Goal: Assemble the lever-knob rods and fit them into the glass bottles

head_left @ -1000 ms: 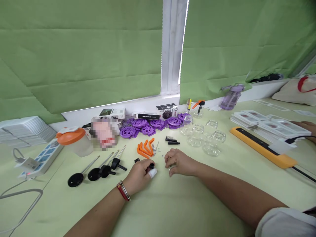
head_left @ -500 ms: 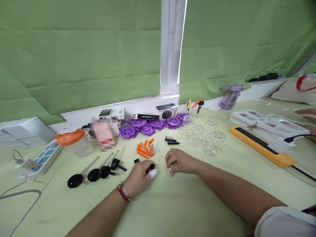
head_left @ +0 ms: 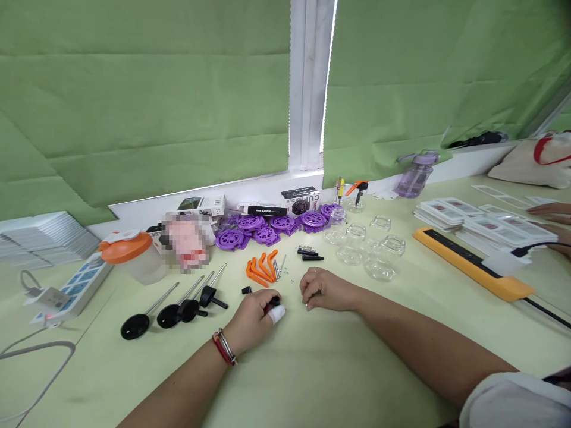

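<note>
My left hand point(head_left: 252, 316), its thumb wrapped in white, is closed around a small black plastic part point(head_left: 275, 301) that the fingers mostly cover. To its right, my right hand point(head_left: 328, 289) pinches with thumb and fingertips just over the table; what lies between them is too small to make out. Beyond the hands lie several orange levers point(head_left: 262, 268), metal pins point(head_left: 276, 270) and tiny screws point(head_left: 286, 273). Black pegs point(head_left: 312, 258) and a spring point(head_left: 306, 248) lie behind my right hand. A short black piece point(head_left: 247, 290) rests beside my left hand.
Black discs with metal rods point(head_left: 169, 316) lie left. Purple wheel-like parts point(head_left: 283, 223) and clear domed pieces point(head_left: 381, 267) stand behind. An orange-lidded cup point(head_left: 127, 248) and power strip point(head_left: 74, 291) are left; an orange-black strip point(head_left: 473, 264), white cards point(head_left: 504, 229) and another person's hand point(head_left: 551, 209) are right.
My right hand's thumb and fingertips have drawn closer together into a pinch. My left hand stays in place, still around the black part.
</note>
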### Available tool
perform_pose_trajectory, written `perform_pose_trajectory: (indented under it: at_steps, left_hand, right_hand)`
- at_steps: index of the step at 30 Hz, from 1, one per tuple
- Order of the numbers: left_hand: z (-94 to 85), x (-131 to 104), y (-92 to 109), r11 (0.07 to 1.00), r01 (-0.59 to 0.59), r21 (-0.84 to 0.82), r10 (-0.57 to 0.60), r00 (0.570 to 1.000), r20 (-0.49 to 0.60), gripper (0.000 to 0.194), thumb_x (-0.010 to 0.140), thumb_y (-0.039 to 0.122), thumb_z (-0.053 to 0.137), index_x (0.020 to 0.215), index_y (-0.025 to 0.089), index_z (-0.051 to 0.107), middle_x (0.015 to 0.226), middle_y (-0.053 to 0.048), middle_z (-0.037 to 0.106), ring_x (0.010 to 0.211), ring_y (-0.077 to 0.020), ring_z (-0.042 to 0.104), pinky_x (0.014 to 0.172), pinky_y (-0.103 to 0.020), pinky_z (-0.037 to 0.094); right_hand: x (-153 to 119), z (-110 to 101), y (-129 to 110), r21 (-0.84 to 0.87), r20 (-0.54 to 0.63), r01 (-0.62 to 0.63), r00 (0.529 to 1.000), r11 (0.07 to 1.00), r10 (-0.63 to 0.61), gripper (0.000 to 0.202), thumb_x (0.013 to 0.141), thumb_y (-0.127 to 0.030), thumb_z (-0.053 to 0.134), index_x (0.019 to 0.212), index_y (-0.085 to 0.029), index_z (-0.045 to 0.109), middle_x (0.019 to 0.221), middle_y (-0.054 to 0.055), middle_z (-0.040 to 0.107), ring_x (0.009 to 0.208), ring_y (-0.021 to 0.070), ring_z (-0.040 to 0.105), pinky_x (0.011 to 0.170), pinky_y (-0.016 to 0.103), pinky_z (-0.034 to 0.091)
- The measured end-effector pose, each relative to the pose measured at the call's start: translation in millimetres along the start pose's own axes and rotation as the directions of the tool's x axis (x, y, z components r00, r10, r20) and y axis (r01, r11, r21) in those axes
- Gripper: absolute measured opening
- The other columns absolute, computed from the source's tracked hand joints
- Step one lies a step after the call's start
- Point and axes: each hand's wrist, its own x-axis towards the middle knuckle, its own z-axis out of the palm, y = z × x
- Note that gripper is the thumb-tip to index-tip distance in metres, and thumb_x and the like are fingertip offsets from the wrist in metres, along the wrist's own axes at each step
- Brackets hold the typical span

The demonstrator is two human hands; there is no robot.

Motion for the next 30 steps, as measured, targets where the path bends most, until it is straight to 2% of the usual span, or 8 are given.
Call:
perform_pose_trajectory:
  at_steps: [6,14,17,20,23,30]
  left_hand:
    - [2.7,-0.2,3.3,0.999,-0.008,-0.046,0.008,1.000,0.000,0.017,0.081,0.031,0.051,0.083,0.017,0.059,0.073,-0.001,0.058,0.065,-0.0131,0.049,0.062,-0.024,0.039]
    - [3.5,0.0,3.6,0.999,-0.025,-0.020,0.025,1.000,0.017,0.017,0.083,0.030,0.049,0.084,0.017,0.059,0.075,-0.002,0.060,0.068,-0.0143,0.051,0.064,-0.025,0.040]
    - [5.4,-0.1,3.2,0.999,-0.037,-0.003,0.037,0.999,0.019,0.016,0.083,0.029,0.049,0.086,0.018,0.059,0.077,-0.002,0.061,0.070,-0.0149,0.052,0.065,-0.025,0.040]
    - [7.1,0.0,3.4,0.999,-0.053,0.009,0.052,0.998,0.022,0.016,0.083,0.030,0.048,0.083,0.017,0.058,0.075,-0.002,0.060,0.069,-0.0150,0.052,0.064,-0.025,0.040]
    - [7.9,0.9,3.7,0.997,-0.072,-0.020,0.072,0.997,0.013,0.015,0.084,0.029,0.047,0.082,0.017,0.057,0.074,-0.002,0.058,0.068,-0.0146,0.051,0.064,-0.025,0.040]
    - [8.5,2.8,3.6,0.997,-0.074,-0.019,0.074,0.997,0.011,0.011,0.083,0.025,0.048,0.082,0.016,0.056,0.074,-0.002,0.058,0.069,-0.0141,0.052,0.064,-0.024,0.040]
  right_hand:
    - [1.1,1.4,-2.3,-0.043,-0.014,0.044,0.999,0.998,-0.044,0.008,0.075,-0.030,0.069,0.074,-0.024,0.074,0.081,0.003,0.066,0.082,0.0162,0.055,0.080,0.032,0.041]
    - [3.7,4.4,-10.0,-0.066,-0.047,0.063,0.997,0.996,-0.066,0.009,0.076,-0.029,0.068,0.071,-0.022,0.073,0.080,0.002,0.066,0.082,0.0161,0.055,0.085,0.034,0.039]
    - [8.2,6.9,-25.3,0.020,-0.168,0.029,0.985,0.999,-0.026,0.012,0.078,-0.033,0.066,0.076,-0.022,0.072,0.082,0.003,0.064,0.081,0.0158,0.055,0.082,0.033,0.041]
    - [15.2,12.9,-42.1,0.173,-0.304,0.011,0.952,0.985,0.043,0.018,0.079,-0.038,0.064,0.080,-0.022,0.072,0.083,0.004,0.063,0.083,0.0163,0.056,0.078,0.030,0.045]
    - [21.3,21.5,-49.6,0.249,-0.329,0.032,0.943,0.968,0.053,0.020,0.079,-0.039,0.065,0.082,-0.022,0.072,0.082,0.004,0.063,0.082,0.0161,0.056,0.078,0.030,0.045]
    - [24.0,29.3,-44.8,0.326,-0.337,0.038,0.938,0.945,0.078,0.016,0.076,-0.036,0.068,0.082,-0.022,0.073,0.079,0.004,0.064,0.080,0.0159,0.057,0.077,0.030,0.046]
